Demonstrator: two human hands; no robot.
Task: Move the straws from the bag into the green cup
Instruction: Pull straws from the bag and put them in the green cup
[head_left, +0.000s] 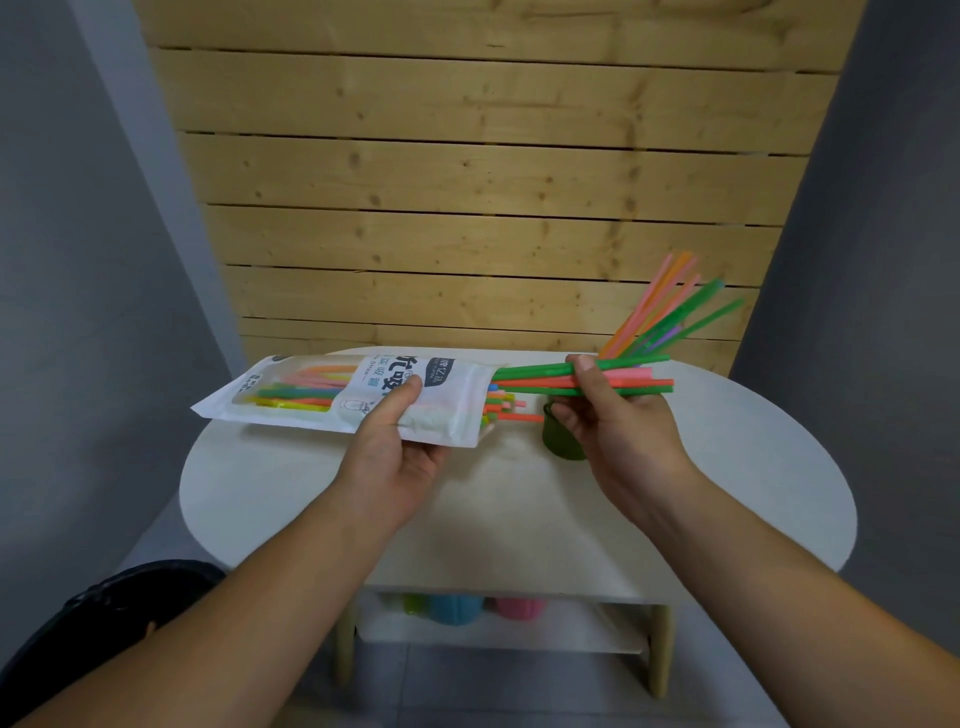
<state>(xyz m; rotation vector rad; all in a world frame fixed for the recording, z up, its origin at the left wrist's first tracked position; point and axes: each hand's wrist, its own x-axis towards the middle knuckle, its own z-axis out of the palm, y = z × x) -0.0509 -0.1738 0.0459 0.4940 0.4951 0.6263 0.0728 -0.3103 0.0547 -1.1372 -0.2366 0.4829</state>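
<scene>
My left hand (395, 441) grips a white straw bag (322, 400), held level above the table with its open mouth pointing right. Several coloured straws show through its clear window and stick out of the mouth. My right hand (618, 415) is closed on a small bunch of green and orange straws (535, 378), most of their length outside the bag's mouth. The green cup (558, 441) stands on the table just below my right hand, partly hidden by it. Several pink, orange and green straws (670, 306) stand in the cup, leaning right.
The round white table (519, 509) stands against a wooden plank wall (467, 182). A lower shelf (571, 629) holds blue, pink and green cups. A dark object (104, 613) lies at the lower left beside the table.
</scene>
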